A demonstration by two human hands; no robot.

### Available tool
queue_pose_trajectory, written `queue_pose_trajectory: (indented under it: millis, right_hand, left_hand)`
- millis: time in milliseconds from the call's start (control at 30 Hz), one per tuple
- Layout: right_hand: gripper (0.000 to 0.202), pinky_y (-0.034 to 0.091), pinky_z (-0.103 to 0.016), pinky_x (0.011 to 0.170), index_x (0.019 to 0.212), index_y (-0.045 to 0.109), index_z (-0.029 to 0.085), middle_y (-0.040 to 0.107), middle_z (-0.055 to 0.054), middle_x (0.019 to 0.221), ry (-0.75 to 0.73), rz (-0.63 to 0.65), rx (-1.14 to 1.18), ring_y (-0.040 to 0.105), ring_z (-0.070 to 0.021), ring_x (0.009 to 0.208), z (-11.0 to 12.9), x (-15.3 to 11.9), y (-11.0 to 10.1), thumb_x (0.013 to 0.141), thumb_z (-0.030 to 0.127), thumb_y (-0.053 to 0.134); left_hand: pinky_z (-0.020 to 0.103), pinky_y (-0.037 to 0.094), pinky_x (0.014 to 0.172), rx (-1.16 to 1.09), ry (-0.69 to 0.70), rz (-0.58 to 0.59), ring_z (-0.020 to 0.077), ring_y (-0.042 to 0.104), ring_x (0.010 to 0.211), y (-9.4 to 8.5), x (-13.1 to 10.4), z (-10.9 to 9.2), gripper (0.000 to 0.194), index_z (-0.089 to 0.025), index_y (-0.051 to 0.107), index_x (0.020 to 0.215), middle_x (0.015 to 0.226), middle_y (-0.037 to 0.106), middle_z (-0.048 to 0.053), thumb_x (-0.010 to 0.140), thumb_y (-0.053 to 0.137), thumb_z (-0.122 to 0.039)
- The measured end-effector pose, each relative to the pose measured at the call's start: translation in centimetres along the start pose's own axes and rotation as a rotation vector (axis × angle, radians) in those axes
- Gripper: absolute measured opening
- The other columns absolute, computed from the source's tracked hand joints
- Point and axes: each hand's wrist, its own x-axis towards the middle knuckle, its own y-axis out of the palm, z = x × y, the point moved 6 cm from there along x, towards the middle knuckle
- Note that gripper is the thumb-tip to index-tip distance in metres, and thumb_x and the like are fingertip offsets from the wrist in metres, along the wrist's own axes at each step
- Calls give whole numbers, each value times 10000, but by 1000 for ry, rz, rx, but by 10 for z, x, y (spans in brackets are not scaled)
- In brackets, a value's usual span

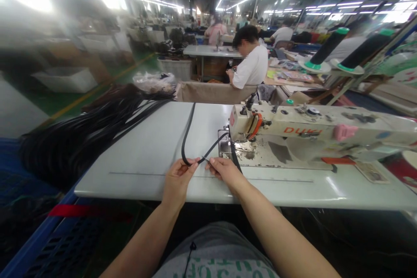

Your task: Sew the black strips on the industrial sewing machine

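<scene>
A narrow black strip [184, 139] curves over the white tabletop and runs up to the needle area of the sewing machine [293, 128]. My left hand [178, 178] pinches the strip at the bottom of its bend. Just to the right, my right hand [224, 171] is closed on a small, thin metal tool [205, 158], whose tip touches or nearly touches the strip; its exact type is too small to tell. Another piece of black strip [235, 158] hangs down beside the needle plate toward the front edge.
Many black strips [81, 134] are heaped over the left end of the table [130, 184]. Below them stands a blue crate [61, 243]. Two black thread cones [329, 47] rise behind the machine. Beyond a cloth-lined bin [208, 93] sits a person in white [252, 65].
</scene>
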Motion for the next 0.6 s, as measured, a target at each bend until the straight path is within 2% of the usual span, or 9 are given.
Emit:
queue_pose_trajectory:
  millis: [133, 200, 300, 367, 400, 467, 533, 600]
  right_hand:
    - [507, 264, -248, 518, 788, 653, 186, 406, 65, 562, -87, -28, -128, 339, -109, 513, 4, 0, -3, 904, 660, 515]
    - [438, 330, -254, 567, 801, 620, 203, 450, 51, 612, -155, -99, -288, 416, -129, 567, 10, -6, -10, 929, 606, 502]
    - [271, 412, -279, 684, 825, 584, 210, 576, -1, 778, -274, -298, -751, 542, -169, 728, 22, -23, -25, 912, 464, 611]
    - [176, 444, -309, 768, 893, 627, 192, 634, -64, 916, -308, -456, -1106, 598, -215, 861, 27, -38, -34, 907, 366, 648]
    - [166, 454, -320, 792, 981, 662, 179, 648, -94, 982, -297, -526, -1254, 616, -236, 916, 27, -45, -39, 914, 330, 647]
    - [340, 472, -318, 762, 1256, 657, 179, 662, -118, 1084, -210, -604, -1448, 652, -243, 918, 21, -55, -49, 935, 285, 627]
    - [527, 471, -298, 656, 1489, 528, 240, 687, -90, 1096, -84, -577, -1524, 679, -207, 785, 10, -61, -56, 966, 274, 588]
    - [575, 470, -286, 599, 1562, 454, 285, 716, -63, 1063, -6, -511, -1553, 686, -183, 695, -1, -65, -58, 994, 263, 540]
  left_hand:
    - [406, 568, 1008, 16, -7, -8, 256, 752, 1056, -1, -5, -5, 336, -178, 695, 938, 1015, 796, 83, 750, 875, -392]
    - [388, 572, 986, 63, -28, -3, 248, 751, 1032, -3, -4, -7, 347, -180, 688, 933, 999, 793, 78, 759, 863, -424]
    - [377, 571, 955, 177, -69, 30, 243, 743, 1001, -9, 1, -9, 411, -172, 677, 947, 975, 782, 85, 777, 820, -518]
    - [381, 574, 925, 225, -117, 54, 244, 740, 971, -16, 6, -9, 473, -167, 660, 974, 970, 775, 95, 772, 789, -575]
    - [380, 578, 892, 250, -154, 75, 243, 740, 936, -20, 9, -8, 499, -165, 651, 984, 959, 772, 100, 761, 781, -592]
    - [348, 570, 773, 330, -231, 150, 221, 722, 807, -26, 14, -6, 512, -161, 639, 972, 884, 761, 95, 735, 771, -594]
    - [292, 508, 638, 430, -280, 250, 176, 651, 658, -30, 18, -4, 483, -160, 638, 970, 765, 721, 56, 730, 755, -563]
    - [262, 442, 569, 498, -277, 303, 149, 580, 589, -36, 24, -4, 494, -161, 649, 1057, 695, 666, 12, 757, 713, -547]
